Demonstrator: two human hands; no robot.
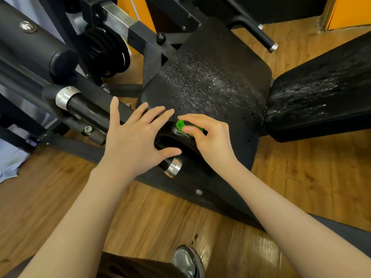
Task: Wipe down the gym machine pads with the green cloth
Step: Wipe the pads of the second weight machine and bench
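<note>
Cloth, the green cloth (183, 126), is pinched in your right hand (210, 139) at the seat pad (216, 77) front edge; your left hand (134, 135) rests beside it, fingers spread wide

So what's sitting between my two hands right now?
In the head view, a curved black handle lies between the left hand and the right hand, which pinches the green cloth against it.

A wooden plank floor (60, 197) carries the black frame of a gym machine (200, 189). A shoe (187, 260) stands on the floor at the bottom edge, and pale fabric (10, 163) lies at the far left.
</note>
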